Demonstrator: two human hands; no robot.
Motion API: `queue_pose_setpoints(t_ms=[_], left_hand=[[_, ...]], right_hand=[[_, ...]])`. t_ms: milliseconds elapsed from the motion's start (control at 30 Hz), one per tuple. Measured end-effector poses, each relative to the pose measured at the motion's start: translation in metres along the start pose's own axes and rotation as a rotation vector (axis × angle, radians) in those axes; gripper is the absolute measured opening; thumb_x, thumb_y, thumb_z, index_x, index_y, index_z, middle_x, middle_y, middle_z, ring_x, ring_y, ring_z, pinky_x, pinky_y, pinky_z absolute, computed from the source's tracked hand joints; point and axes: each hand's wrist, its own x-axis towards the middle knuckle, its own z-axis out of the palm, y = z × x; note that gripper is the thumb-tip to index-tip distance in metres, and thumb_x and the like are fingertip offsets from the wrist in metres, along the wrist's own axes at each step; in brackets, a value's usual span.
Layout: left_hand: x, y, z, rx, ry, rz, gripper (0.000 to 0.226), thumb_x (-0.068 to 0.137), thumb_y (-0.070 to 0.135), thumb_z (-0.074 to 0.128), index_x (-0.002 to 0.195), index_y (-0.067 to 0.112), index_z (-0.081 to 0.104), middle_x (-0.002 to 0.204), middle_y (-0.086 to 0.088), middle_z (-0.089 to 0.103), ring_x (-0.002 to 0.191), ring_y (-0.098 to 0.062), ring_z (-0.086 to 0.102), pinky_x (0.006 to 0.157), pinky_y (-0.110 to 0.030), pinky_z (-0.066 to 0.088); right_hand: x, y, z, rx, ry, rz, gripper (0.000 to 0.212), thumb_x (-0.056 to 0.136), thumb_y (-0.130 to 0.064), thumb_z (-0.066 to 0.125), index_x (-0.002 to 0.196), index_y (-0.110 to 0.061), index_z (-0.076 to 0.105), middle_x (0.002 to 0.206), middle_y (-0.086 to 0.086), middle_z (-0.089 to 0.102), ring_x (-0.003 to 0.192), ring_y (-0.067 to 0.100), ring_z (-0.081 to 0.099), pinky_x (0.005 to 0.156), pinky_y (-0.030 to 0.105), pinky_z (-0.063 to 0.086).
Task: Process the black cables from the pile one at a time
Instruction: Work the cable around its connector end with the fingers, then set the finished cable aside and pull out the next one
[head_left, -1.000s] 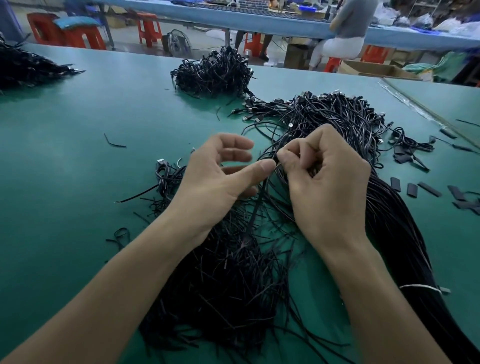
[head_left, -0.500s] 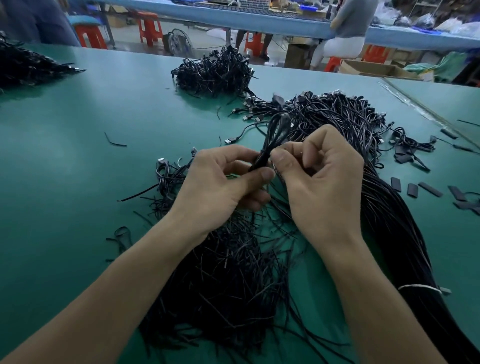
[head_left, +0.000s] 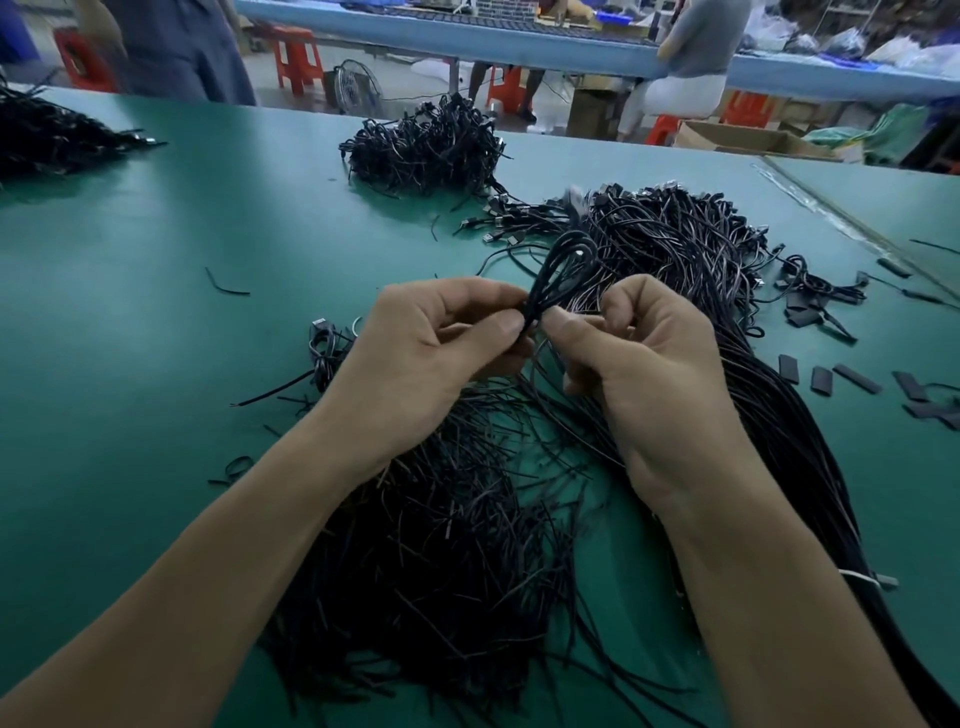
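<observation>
A looped black cable (head_left: 563, 270) stands up between my two hands above the green table (head_left: 156, 338). My left hand (head_left: 431, 358) pinches the base of the loops between thumb and fingers. My right hand (head_left: 644, 374) pinches the same cable just to the right, its fingers curled. Beneath and beyond the hands spreads the big pile of black cables (head_left: 691, 244), running as a long bundle toward the lower right. Loose black strands (head_left: 441, 545) lie under my forearms.
A heap of coiled black cables (head_left: 426, 145) sits at the back centre and another cable heap (head_left: 47, 135) at the far left. Short black sleeve pieces (head_left: 852, 376) lie scattered at the right. People stand and sit beyond the table's far edge.
The cable went from a strand pinched low between my thumbs to a bunch of loops held upright. The loops now stand taller, and both hands have stayed close together.
</observation>
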Motion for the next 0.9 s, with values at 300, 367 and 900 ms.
queue_pose_setpoints(t_ms=[300,367,900], left_hand=[[-0.001,0.003,-0.009,0.384,0.003,0.175,0.034,0.089,0.018,0.072,0.121,0.028,0.070,0.100,0.013,0.076,0.088,-0.006,0.074,0.081,-0.027,0.060],[0.001,0.004,-0.013,0.384,0.046,0.169,0.028,0.089,0.015,0.073,0.114,0.026,0.072,0.087,0.008,0.077,0.075,-0.008,0.074,0.071,-0.023,0.060],[0.007,-0.031,-0.071,1.128,0.500,-0.258,0.015,0.089,0.013,0.067,0.103,0.017,0.072,0.105,-0.014,0.068,0.094,-0.038,0.062,0.085,-0.044,0.049]], right_hand=[[0.004,-0.001,-0.005,0.194,-0.012,0.200,0.038,0.074,-0.004,0.074,0.066,-0.022,0.042,0.068,0.005,0.052,0.052,0.010,0.048,0.046,0.021,0.039],[0.004,0.002,-0.004,0.120,-0.018,0.165,0.038,0.079,-0.001,0.074,0.068,-0.021,0.044,0.071,0.009,0.056,0.054,0.010,0.051,0.048,0.022,0.040],[0.010,0.021,-0.037,-1.221,-0.063,0.256,0.024,0.082,-0.034,0.079,0.101,-0.024,0.069,0.090,-0.005,0.066,0.084,0.015,0.064,0.081,0.037,0.058]])
